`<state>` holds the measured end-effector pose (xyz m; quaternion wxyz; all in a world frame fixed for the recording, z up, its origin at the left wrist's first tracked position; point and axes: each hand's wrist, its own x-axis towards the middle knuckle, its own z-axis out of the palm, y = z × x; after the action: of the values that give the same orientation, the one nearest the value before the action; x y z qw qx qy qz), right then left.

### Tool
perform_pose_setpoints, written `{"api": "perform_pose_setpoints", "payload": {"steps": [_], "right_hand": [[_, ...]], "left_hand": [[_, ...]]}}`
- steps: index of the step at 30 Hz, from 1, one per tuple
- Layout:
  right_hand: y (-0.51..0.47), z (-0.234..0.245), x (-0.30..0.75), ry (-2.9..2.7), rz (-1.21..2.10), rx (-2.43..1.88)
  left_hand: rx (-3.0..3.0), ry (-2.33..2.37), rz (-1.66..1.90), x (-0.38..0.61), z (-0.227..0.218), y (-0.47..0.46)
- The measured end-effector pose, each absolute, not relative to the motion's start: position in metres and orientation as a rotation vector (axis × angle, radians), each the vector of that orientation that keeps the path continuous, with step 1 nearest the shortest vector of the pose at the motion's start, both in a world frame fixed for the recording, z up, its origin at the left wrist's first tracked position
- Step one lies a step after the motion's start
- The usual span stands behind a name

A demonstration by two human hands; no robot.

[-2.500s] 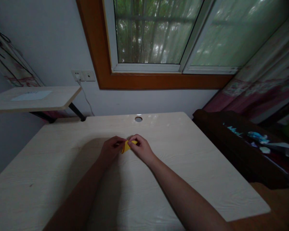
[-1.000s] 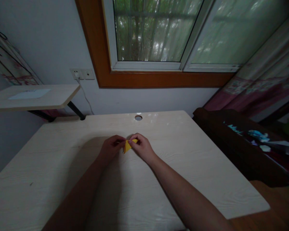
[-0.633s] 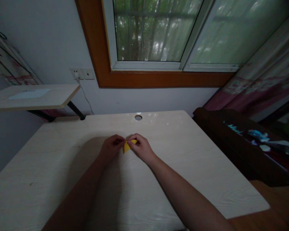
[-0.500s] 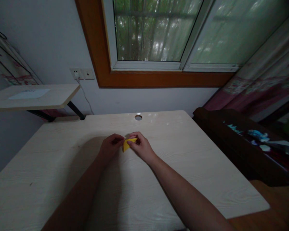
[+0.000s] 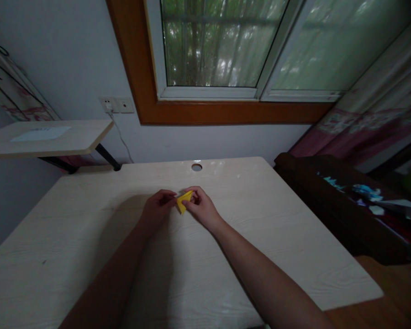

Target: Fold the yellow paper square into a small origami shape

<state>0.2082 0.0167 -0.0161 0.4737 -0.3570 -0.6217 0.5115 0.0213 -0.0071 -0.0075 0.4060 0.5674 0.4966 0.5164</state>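
Note:
A small folded piece of yellow paper (image 5: 184, 201) is held up between my two hands, above the pale wooden desk (image 5: 260, 256). My left hand (image 5: 157, 204) pinches its left edge between thumb and fingers. From the right, my right hand (image 5: 203, 205) grips the paper with the thumb in front and the fingers behind. One pointed corner hangs downward, and a whitish part shows along the upper left edge. The folds hidden behind the fingers cannot be made out.
A round cable hole (image 5: 197, 167) lies near the desk's back edge. At the left, a raised shelf (image 5: 85, 137) on black legs carries a white sheet (image 5: 43, 133). Beyond the desk are a window (image 5: 222, 55), a socket (image 5: 116, 105) and, rightward, a dark wooden piece of furniture (image 5: 329, 205) with items on it.
The yellow paper has turned in my fingers, so more of its yellow face shows and its lower point has shifted right. Both hands stay nearly in place.

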Motion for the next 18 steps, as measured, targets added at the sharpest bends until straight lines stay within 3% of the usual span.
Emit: {"api": "perform_pose_setpoints", "payload": {"steps": [18], "right_hand": [[0.0201,-0.0157,0.2072,-1.392,1.352,-0.826]], "left_hand": [[1.523,1.285,1.22,0.0199,-0.0079,-0.0061]]}}
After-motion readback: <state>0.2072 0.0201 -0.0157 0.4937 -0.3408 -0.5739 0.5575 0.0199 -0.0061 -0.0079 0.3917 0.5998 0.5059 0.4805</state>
